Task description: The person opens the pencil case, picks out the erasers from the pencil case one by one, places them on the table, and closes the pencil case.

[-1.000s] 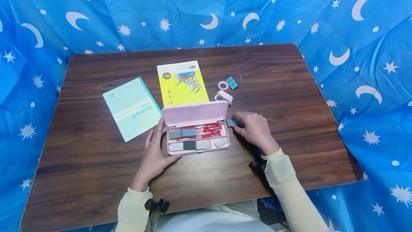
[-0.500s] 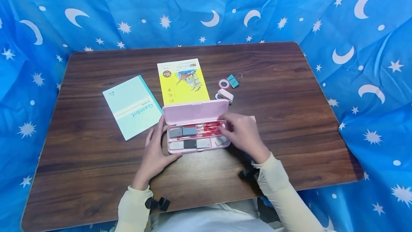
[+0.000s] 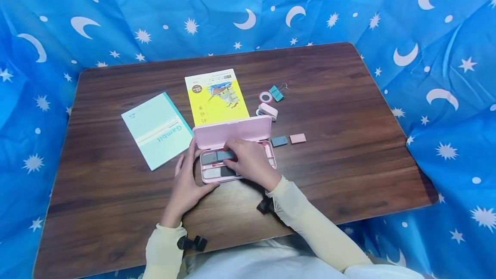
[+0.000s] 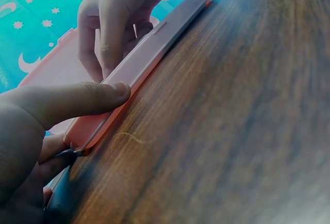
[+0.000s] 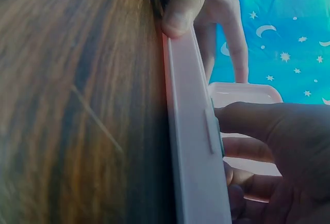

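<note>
A pink pencil case (image 3: 232, 132) lies on the table with its lid raised. My left hand (image 3: 186, 190) grips its left end, the thumb (image 4: 103, 96) on the front wall and the other fingers round the end and back. My right hand (image 3: 253, 162) reaches into the case, its thumb and fingertips pinching a blue-grey eraser (image 3: 223, 155). Left of that eraser sits a grey eraser (image 3: 209, 158), with a white block (image 3: 211, 172) and a black one (image 3: 227, 171) in the front compartment. The hand hides much of the red pens (image 3: 266, 143) and the right compartments.
Right of the case lie a second blue-grey eraser (image 3: 279, 141) and a pink eraser (image 3: 298, 138). Behind them are a pink stapler (image 3: 268, 110), a tape roll (image 3: 265, 97) and a teal binder clip (image 3: 277, 93). A yellow book (image 3: 221, 98) and a mint notebook (image 3: 156, 130) lie behind and left.
My right hand has let go of a blue-grey eraser on the table right of the case, then moved left into the case to another one. My left hand has stayed on the case.
</note>
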Demonstrator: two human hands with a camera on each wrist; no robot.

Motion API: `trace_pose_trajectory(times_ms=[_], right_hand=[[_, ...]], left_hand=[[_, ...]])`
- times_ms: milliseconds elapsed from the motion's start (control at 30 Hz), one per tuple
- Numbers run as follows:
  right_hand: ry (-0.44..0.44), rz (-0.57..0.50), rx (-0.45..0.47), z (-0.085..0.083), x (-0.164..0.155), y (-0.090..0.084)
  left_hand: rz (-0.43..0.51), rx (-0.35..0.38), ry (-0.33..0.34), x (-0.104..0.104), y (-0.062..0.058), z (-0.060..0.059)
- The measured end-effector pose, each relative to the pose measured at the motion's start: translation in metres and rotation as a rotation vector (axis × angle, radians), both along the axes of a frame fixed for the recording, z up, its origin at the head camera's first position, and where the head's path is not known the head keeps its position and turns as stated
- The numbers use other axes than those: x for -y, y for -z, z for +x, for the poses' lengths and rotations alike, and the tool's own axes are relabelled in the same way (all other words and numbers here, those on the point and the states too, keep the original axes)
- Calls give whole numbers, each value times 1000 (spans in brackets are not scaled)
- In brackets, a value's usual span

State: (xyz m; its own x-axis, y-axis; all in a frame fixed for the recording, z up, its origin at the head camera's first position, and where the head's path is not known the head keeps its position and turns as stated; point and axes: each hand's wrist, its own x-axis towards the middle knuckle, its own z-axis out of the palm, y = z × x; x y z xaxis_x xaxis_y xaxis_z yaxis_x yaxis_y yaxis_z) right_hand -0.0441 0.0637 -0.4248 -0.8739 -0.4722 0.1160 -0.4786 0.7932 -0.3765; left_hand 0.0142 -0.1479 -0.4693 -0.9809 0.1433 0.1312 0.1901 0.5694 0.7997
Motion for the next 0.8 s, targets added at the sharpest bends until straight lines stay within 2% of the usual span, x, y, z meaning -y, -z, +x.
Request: trace_pose_trajectory(times_ms=[133, 267, 367, 500, 567, 800], right_hand=[[-11, -27, 12, -1, 0, 0], [-11, -110, 19, 1, -11, -4], [7, -212, 9, 3, -29, -10], [79, -279, -18, 5, -70, -19], [126, -273, -35, 5, -93, -21], [249, -129, -79, 6, -157, -21]], left_hand=[[-6, -3, 1, 0, 1, 0], [-7, -22, 10, 1, 1, 0], [0, -30, 9, 1, 1, 0], [19, -31, 11, 0, 0, 0], [23, -33, 12, 1, 0, -1], [7, -23, 3, 0, 1, -1]])
